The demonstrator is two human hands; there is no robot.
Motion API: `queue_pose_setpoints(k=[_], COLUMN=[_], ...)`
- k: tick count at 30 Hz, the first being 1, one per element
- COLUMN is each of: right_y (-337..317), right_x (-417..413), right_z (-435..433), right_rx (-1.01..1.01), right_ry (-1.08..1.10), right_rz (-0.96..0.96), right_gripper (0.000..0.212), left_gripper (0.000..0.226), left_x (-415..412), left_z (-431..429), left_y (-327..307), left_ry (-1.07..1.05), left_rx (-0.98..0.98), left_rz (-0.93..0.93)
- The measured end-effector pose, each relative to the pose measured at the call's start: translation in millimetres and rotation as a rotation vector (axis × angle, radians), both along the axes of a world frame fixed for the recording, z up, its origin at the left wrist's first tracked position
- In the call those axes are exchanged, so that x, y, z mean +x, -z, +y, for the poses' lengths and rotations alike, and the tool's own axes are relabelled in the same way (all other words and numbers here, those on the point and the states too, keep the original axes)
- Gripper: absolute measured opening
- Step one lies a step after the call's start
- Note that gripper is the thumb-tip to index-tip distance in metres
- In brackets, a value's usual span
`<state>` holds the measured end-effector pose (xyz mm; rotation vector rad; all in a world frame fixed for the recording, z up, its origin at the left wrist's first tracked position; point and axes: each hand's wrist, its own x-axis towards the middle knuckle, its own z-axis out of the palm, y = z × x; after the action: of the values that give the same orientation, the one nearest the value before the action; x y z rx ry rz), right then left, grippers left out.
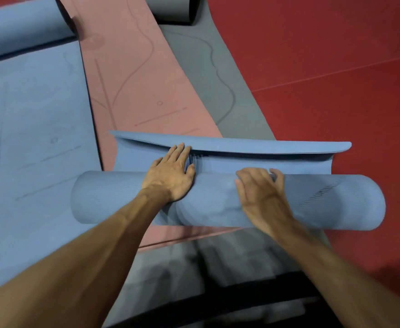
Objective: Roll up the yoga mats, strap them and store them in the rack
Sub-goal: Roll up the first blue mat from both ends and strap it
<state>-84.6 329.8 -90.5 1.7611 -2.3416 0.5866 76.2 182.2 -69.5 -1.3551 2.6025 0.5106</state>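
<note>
A blue yoga mat [324,202] lies across the middle of the head view, rolled into a thick cylinder. A short flap of it, its far end curled upward [265,146], still lies flat beyond the roll. My left hand [170,172] presses flat on top of the roll, fingers stretched forward onto the flap. My right hand [260,192] rests on the roll to the right of it, fingers curved over the top of the cylinder. No strap or rack is visible.
Under the roll lie a pink mat [132,74] and a grey mat [208,74], both spread on the red floor [336,67]. A second blue mat [33,129] lies flat at the left, its far end rolled [21,24]. A grey roll [170,8] sits at the top.
</note>
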Motion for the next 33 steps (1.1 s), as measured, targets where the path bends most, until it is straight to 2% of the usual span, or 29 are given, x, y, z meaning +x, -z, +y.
queue_pose_setpoints(k=[2,7,10,12,16,21,27,33], right_y=[4,-6,-15,-22,-27,-32,-40,-43], right_x=[3,-8,-6,-6,-16,-19,-12,-2], right_z=[9,14,10,4,-6,-8,10,34], right_rx=[0.06,0.473,0.579,0.627,0.605,0.594,0.672,0.751], right_ry=[-0.055,-0.208,-0.179,-0.152,-0.201,-0.239,-0.271,-0.289], right_rz=[0.075,0.167,0.175,0.158,0.065,0.052,-0.003,-0.088], right_gripper=[0.044,0.118,0.141,0.141,0.124,0.117,0.119,0.124], left_gripper=[0.058,0.057,0.055,0.056,0.056,0.057,0.056,0.056], left_x=[-3,-5,-3,-2,2,22,52,67], left_z=[-7,-7,-1,2,7,29,66,95], left_y=[-1,-3,-5,-6,-12,-17,-21,-20], left_ry=[-0.003,-0.006,-0.023,-0.035,0.029,0.066,0.119,0.119], left_rx=[0.026,0.025,0.0,0.015,0.093,0.057,-0.048,-0.039], left_rz=[-0.004,-0.013,0.004,-0.009,-0.088,-0.061,-0.025,-0.041])
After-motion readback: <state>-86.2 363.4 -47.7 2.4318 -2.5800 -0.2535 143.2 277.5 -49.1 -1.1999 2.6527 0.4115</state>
